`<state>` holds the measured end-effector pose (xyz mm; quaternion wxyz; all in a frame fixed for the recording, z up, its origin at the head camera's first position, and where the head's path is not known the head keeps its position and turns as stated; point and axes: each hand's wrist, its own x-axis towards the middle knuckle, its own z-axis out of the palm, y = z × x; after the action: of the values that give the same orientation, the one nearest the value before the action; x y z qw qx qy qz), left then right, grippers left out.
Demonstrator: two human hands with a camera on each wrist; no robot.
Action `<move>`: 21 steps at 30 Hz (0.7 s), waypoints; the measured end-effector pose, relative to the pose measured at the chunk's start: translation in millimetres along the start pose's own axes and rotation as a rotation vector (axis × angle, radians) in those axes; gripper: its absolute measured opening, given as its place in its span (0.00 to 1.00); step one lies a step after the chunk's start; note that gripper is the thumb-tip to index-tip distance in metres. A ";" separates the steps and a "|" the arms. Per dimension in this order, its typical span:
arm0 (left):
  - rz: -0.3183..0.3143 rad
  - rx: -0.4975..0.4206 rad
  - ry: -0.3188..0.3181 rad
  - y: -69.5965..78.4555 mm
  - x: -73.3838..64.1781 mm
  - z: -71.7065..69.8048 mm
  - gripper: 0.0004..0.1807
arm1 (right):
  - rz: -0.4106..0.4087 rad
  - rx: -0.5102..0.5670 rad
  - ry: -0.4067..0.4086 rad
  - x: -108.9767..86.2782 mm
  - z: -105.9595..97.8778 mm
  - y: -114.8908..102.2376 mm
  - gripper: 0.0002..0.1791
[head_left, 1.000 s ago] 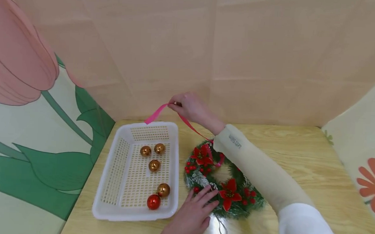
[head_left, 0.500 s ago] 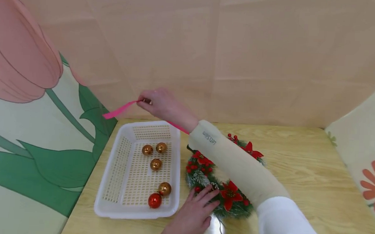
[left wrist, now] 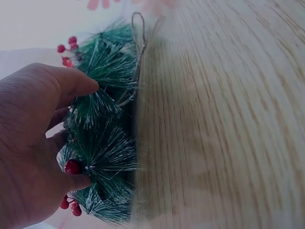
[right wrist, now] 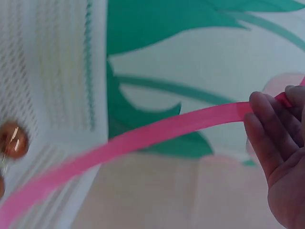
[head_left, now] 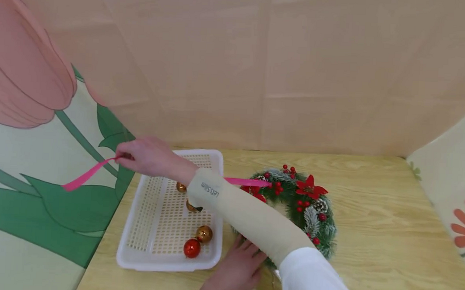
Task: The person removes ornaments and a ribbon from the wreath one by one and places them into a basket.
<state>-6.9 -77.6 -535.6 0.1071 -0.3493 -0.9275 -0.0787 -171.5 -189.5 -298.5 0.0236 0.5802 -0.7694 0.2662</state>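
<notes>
My right hand (head_left: 145,155) pinches a bright pink ribbon (right wrist: 176,126) near its loose end, out beyond the basket's left side. From there the ribbon runs back over the basket to the green Christmas wreath (head_left: 322,230), where it meets the upper left part. My left hand (head_left: 238,268) holds the wreath's near left edge, thumb against the outer needles (left wrist: 112,62) and fingers over the top. Red poinsettias, red berries and pinecones decorate the wreath. The right forearm covers part of the wreath and of the left fingers in the head view.
A white perforated basket (head_left: 126,255) stands left of the wreath. Inside lie a red bauble (head_left: 192,248) and gold baubles (head_left: 204,234), partly behind the right arm. A twine loop (left wrist: 138,31) sticks out from the wreath. A patterned wall borders the left side.
My right hand has drawn the ribbon leftward, from above the wreath and basket to past the basket's left rim, then lower. The ribbon now stretches nearly straight. My left hand stays at the wreath.
</notes>
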 end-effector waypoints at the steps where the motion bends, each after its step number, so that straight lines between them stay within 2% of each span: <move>1: -0.006 -0.002 -0.003 -0.2 -0.7 -0.3 0.18 | -0.005 0.003 -0.008 4.2 2.1 -6.2 0.09; 4: -0.030 -0.048 0.011 -0.2 -0.6 -1.1 0.12 | -0.032 0.024 -0.038 15.3 5.5 -25.2 0.09; 9: -0.046 -0.106 0.039 1.0 0.3 0.5 0.17 | -0.069 0.093 -0.074 23.8 6.8 -49.0 0.08; 11: -0.038 -0.102 0.033 0.9 0.2 2.6 0.14 | -0.069 0.131 -0.076 23.3 6.2 -52.2 0.08; 16: -0.027 -0.060 0.002 -1.2 0.7 3.4 0.10 | -0.010 0.164 -0.099 13.5 6.7 -37.8 0.08; 21: 0.000 -0.005 0.008 -1.3 3.7 0.5 0.20 | 0.030 0.157 -0.069 -5.1 19.9 -2.6 0.09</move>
<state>-10.6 -76.1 -535.3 0.1098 -0.3494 -0.9268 -0.0825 -162.0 -194.2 -316.4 -0.0524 0.5773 -0.7552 0.3060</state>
